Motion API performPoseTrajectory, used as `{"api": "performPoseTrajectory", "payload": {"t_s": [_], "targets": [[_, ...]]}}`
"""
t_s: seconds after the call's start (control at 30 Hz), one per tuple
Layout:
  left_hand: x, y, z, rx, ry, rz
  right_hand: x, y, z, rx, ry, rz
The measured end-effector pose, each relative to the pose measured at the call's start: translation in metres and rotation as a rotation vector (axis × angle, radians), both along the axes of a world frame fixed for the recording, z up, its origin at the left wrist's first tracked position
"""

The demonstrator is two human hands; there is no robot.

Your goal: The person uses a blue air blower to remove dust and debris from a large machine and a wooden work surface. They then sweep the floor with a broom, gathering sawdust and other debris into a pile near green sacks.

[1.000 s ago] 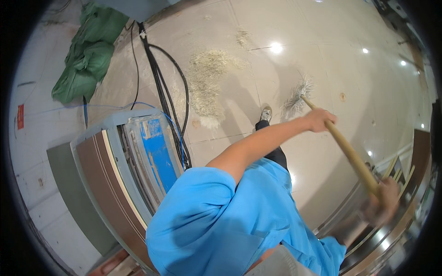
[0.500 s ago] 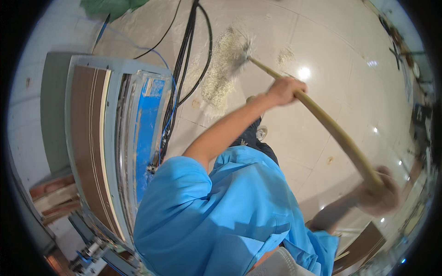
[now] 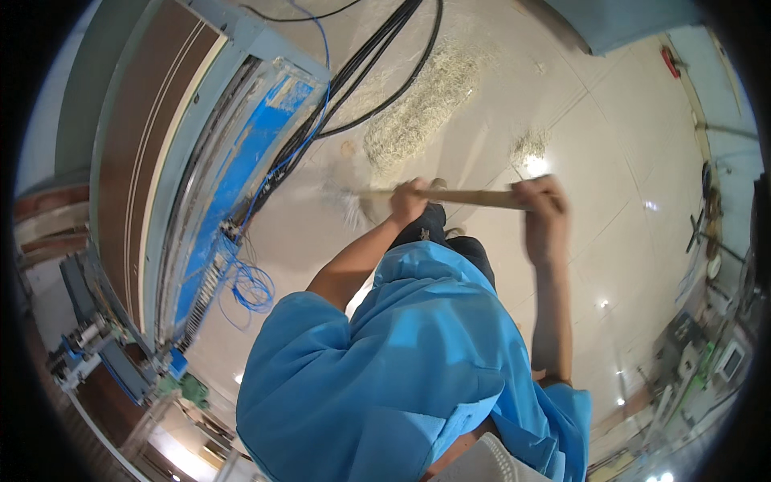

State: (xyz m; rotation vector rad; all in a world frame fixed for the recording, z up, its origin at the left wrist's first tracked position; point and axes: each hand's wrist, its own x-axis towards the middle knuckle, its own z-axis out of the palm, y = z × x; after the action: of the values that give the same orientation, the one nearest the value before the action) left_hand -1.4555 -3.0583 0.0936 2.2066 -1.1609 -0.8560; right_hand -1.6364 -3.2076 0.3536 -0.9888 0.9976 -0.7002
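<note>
A broom with a pale wooden handle (image 3: 474,198) lies almost level across in front of me. My left hand (image 3: 409,201) is closed round its lower part, near the broom head. My right hand (image 3: 544,199) grips the handle's far end, slightly smeared by motion. The broom head (image 3: 355,206) is a grey blur low over the floor tiles, left of my left hand. Beyond it, a long heap of pale shavings (image 3: 426,108) is spread on the floor. A smaller patch of shavings (image 3: 530,146) lies past my right hand.
Thick black cables (image 3: 365,56) run over the floor beside the heap. On the left stands a long machine (image 3: 241,185) with a blue side panel and a brown board (image 3: 157,136). A coil of blue hose (image 3: 250,289) hangs by it. Tools and equipment (image 3: 691,353) line the right wall.
The broom has swung from a slant reaching into the heap to nearly level, its head now nearer and further left. My right hand has moved forward and left. The view has turned.
</note>
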Motion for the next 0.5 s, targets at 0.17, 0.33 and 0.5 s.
{"api": "performPoseTrajectory", "payload": {"t_s": [0.17, 0.33, 0.5], "targets": [[-0.03, -0.177, 0.014, -0.216, 0.142, 0.032, -0.011, -0.082, 0.093, -0.308, -0.04, 0.054], [-0.02, -0.25, 0.094, -0.343, 0.199, 0.091, -0.007, -0.114, 0.123, -0.59, -0.043, 0.135], [-0.037, -0.259, 0.166, -0.697, -0.006, 0.016, -0.059, -0.15, 0.2, -0.857, -0.397, -0.025]]}}
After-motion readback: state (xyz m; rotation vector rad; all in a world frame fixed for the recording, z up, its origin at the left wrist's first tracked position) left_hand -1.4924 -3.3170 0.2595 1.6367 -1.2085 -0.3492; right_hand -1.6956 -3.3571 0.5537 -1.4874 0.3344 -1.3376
